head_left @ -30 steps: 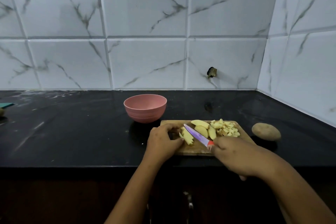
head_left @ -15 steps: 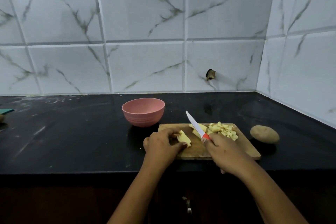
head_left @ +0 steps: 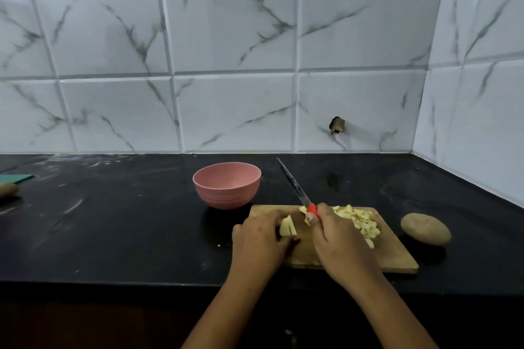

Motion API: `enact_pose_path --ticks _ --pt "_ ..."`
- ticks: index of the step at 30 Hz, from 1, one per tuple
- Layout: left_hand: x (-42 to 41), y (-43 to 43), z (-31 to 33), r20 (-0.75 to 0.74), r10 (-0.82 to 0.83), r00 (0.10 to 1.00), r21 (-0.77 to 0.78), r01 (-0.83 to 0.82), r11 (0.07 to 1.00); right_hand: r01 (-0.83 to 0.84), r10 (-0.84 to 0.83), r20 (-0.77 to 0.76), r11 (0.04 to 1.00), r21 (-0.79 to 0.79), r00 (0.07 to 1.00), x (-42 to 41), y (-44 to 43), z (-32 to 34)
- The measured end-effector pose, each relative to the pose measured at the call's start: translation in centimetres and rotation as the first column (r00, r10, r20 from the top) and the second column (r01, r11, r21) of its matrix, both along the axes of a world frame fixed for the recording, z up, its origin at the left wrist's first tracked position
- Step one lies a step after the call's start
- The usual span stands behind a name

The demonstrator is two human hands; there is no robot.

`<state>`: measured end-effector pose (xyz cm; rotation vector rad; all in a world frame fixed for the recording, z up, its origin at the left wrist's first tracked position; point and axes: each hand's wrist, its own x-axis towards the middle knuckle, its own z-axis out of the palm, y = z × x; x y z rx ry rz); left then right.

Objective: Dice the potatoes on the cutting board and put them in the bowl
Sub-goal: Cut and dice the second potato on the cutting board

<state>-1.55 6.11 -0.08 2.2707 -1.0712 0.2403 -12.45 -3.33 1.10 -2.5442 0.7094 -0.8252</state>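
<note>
The right hand (head_left: 338, 241) grips the knife (head_left: 295, 185), blade raised, tip pointing up and back-left. The left hand (head_left: 259, 244) pinches a potato piece (head_left: 287, 226) on the board (head_left: 397, 255), long axis running front to back. Dice (head_left: 363, 221) lie right; the bowl (head_left: 226, 184) stands behind.

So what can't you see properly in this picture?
All in the head view.
Knife handle: hidden inside the right hand, only a red bit shows.
Potato piece: partly covered by the left hand.
Bowl: bottom hidden behind its near wall.
Brown thing at the left edge: cut off by the frame, cannot name it.
</note>
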Motion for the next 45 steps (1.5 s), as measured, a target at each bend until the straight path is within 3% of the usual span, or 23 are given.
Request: enact_pose_path --ticks 3,8,14,21,24,28,33,45 --pt "0.9 -0.1 0.2 -0.174 -0.107 0.979 -0.08 0.095 0.992 0.007 -0.006 0.024 0.999 -0.034 1.0 0.5 -0.1 -0.4" --pt "2.7 -0.2 0.4 -0.194 -0.226 0.955 -0.067 0.217 0.974 0.058 -0.061 -0.074 0.997 -0.052 0.995 1.2 -0.1 -0.4" --pt "4.2 0.0 1.2 -0.216 -0.32 0.922 -0.097 0.306 0.947 0.113 -0.116 -0.047 0.992 -0.062 0.992 1.5 0.3 -0.2" --pt "4.7 -1.2 1.9 -0.148 -0.289 0.946 -0.003 0.292 0.957 0.091 -0.089 -0.05 0.995 0.032 0.995 1.3 -0.5 -0.6" --pt "4.0 -1.5 1.9 -0.119 -0.276 0.954 0.01 0.279 0.96 0.054 -0.057 0.021 0.988 0.142 0.998 1.2 -1.2 -0.8" --pt "3.1 -1.7 0.8 0.07 -0.204 0.976 0.029 0.203 0.979 -0.01 -0.024 0.111 0.955 0.297 0.994 1.0 -1.9 -0.7" --pt "2.2 -2.3 0.0 0.107 -0.075 0.991 -0.039 0.079 0.996 -0.076 -0.017 0.206 0.898 0.433 0.978 0.3 -2.0 -0.3" --pt "1.1 -1.4 0.3 0.154 -0.017 0.988 -0.011 0.019 1.0 -0.088 -0.047 0.244 0.853 0.515 0.969 -0.4 -2.0 0.0"
